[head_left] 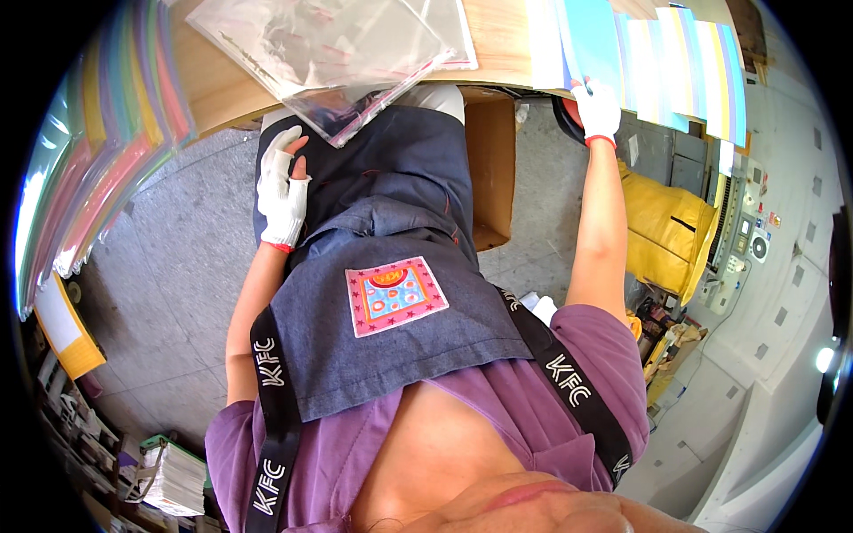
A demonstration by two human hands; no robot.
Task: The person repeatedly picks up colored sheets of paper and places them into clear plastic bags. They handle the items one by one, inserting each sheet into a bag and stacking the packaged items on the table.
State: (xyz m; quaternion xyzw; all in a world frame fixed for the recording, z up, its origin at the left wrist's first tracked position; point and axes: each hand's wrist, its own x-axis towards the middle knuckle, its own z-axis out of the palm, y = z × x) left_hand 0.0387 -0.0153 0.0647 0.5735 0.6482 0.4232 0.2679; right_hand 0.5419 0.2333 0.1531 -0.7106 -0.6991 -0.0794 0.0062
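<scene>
My left hand (284, 194), in a white glove with bare thumb and fingertips, hovers over or rests on my left thigh; I cannot tell which. Its fingers are apart, slightly bent, with nothing in them. At the right of the table, my right hand (598, 112), in a similar glove with a red cuff, pinches the near edge of a light blue sheet (593, 44). This sheet lies beside a fanned row of white, blue and yellow paper stacks (662, 75). Clear plastic bags (355, 49) lie on the table in front of me, one corner hanging over my lap.
The wooden table (502, 40) runs across the top. Coloured sheets in clear sleeves (115, 115) overhang its left side. An open cardboard box (490, 169) stands under the table, by my legs. A yellow cover (662, 226) is at the right, and bundled papers (173, 480) sit at the lower left.
</scene>
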